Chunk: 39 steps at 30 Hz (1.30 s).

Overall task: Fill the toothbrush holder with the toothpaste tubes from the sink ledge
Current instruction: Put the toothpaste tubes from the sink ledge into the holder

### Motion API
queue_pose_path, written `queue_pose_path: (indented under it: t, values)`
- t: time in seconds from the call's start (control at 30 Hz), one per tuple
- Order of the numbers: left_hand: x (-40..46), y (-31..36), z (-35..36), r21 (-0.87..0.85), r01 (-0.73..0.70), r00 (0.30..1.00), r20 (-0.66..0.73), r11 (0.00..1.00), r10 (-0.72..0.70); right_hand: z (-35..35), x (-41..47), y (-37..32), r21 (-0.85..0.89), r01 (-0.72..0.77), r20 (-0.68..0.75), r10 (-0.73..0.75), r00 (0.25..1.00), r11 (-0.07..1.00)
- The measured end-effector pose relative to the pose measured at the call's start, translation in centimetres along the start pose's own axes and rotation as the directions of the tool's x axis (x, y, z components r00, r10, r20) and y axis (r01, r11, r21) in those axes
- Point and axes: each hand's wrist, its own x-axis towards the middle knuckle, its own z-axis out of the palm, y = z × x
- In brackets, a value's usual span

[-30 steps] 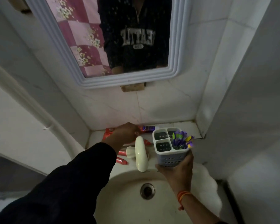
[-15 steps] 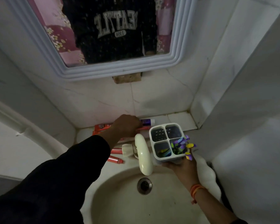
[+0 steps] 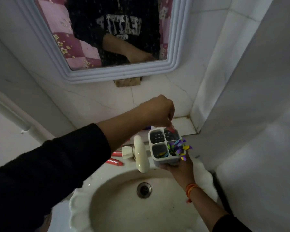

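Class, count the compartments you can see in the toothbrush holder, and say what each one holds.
4, in the toothbrush holder: far-left looks empty; far-right is receiving a red tube from the left hand; near-left holds something small; near-right holds purple and yellow pieces.

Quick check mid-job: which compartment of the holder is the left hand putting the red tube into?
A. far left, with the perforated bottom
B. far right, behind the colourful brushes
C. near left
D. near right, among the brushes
B: the left hand lowers the red tube into the far-right cell of the holder, behind the brushes.
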Motion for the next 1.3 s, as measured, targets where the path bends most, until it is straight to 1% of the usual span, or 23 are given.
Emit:
queue_pose_path:
  t: [0.1,0.13,0.2,0.23,0.27,0.3,0.33,0.4,0.43,0.47,0.53,0.57,0.63,0.7,0.77,0.83,0.93,0.97,1.0,1.1,1.13,1.2,1.3]
  values:
    - [0.3,1.7,2.7,0.04,0.065,0.995,0.073,0.997,-0.068,0.1,-0.2,-0.7,0.05,-0.026,0.046,0.024,0.999,0.998]
    - [0.3,1.9,3.6,0.042,0.076,0.994,0.074,0.996,-0.079,0.1,-0.3,-1.0,0.088,-0.042,0.043,0.039,0.998,0.995]
    - [0.2,2.0,5.0,0.028,0.095,0.995,0.028,0.995,-0.096,0.4,-0.5,-2.0,0.172,-0.038,0.034,0.033,0.999,0.984]
    - [0.2,2.0,5.4,0.012,0.109,0.994,0.003,0.994,-0.109,0.4,-0.7,-2.6,0.178,-0.03,0.032,0.024,0.999,0.984]
    - [0.1,2.0,5.7,-0.005,0.124,0.992,-0.006,0.992,-0.124,0.3,-0.6,-2.5,0.16,-0.004,0.021,0.001,1.0,0.987]
    - [0.3,1.8,5.7,-0.028,0.135,0.991,0.01,0.99,-0.134,0.1,-0.5,-2.0,0.108,0.009,0.011,-0.01,1.0,0.994]
    - [0.4,1.7,5.6,-0.057,0.144,0.989,0.049,0.988,-0.141,-0.1,-0.3,-1.3,0.061,-0.021,-0.004,0.021,1.0,0.998]
    - [0.7,1.1,5.0,-0.12,0.162,0.98,0.134,0.98,-0.145,-0.4,-0.2,-0.5,0.022,-0.111,0.039,0.11,0.993,0.994]
    - [0.8,0.6,4.6,-0.147,0.175,0.978,0.142,0.973,-0.155,-0.4,-0.1,-0.5,-0.028,-0.143,0.047,0.144,0.988,0.989]
    - [1.0,0.0,4.1,-0.191,0.195,0.977,0.119,0.962,-0.175,-0.4,0.0,-0.3,-0.063,-0.158,0.042,0.161,0.986,0.985]
    - [1.5,-2.1,3.7,-0.314,0.259,0.965,0.049,0.913,-0.257,-0.5,0.0,-0.1,-0.071,-0.178,0.047,0.181,0.982,0.982]
    - [1.8,-3.2,3.9,-0.326,0.301,0.951,0.034,0.896,-0.307,-0.5,0.1,-0.1,-0.06,-0.187,0.042,0.19,0.981,0.98]
    - [2.5,-5.5,5.0,-0.243,0.36,0.932,0.043,0.901,-0.361,-0.5,0.4,0.4,-0.026,-0.195,0.05,0.196,0.979,0.98]
    - [3.0,-7.3,6.6,-0.111,0.366,0.929,0.096,0.924,-0.356,-0.6,0.4,0.7,-0.009,-0.196,0.074,0.197,0.978,0.98]
    - [3.4,-8.9,8.3,0.028,0.346,0.923,0.17,0.938,-0.345,-0.7,0.5,0.5,0.018,-0.182,0.076,0.18,0.981,0.983]
    - [3.4,-9.7,9.7,0.13,0.33,0.913,0.208,0.935,-0.351,-0.6,0.6,0.5,0.086,-0.121,0.048,0.117,0.992,0.989]
    - [3.1,-9.9,11.0,0.222,0.274,0.926,0.203,0.936,-0.319,-0.6,0.7,0.1,0.185,-0.08,0.032,0.076,0.997,0.979]
    - [3.1,-10.0,11.3,0.254,0.259,0.93,0.194,0.932,-0.311,-0.5,0.8,0.1,0.235,-0.069,0.042,0.061,0.997,0.969]
    - [3.2,-10.0,11.4,0.283,0.245,0.933,0.19,0.927,-0.305,-0.5,0.7,0.1,0.251,-0.063,0.066,0.048,0.997,0.966]
    - [3.4,-10.1,11.4,0.328,0.211,0.944,0.178,0.921,-0.279,-0.4,0.8,0.6,0.21,-0.143,0.053,0.135,0.989,0.967]
    - [3.5,-10.0,11.4,0.334,0.205,0.947,0.169,0.92,-0.272,-0.5,0.8,0.8,0.215,-0.171,0.089,0.155,0.984,0.962]
    - [3.6,-9.8,11.5,0.332,0.209,0.955,0.132,0.92,-0.265,-0.4,0.8,0.4,0.12,-0.198,0.107,0.185,0.977,0.973]
    - [3.8,-8.7,10.1,0.276,0.199,0.966,0.103,0.94,-0.235,-0.5,1.1,0.5,0.228,-0.149,0.104,0.128,0.986,0.962]
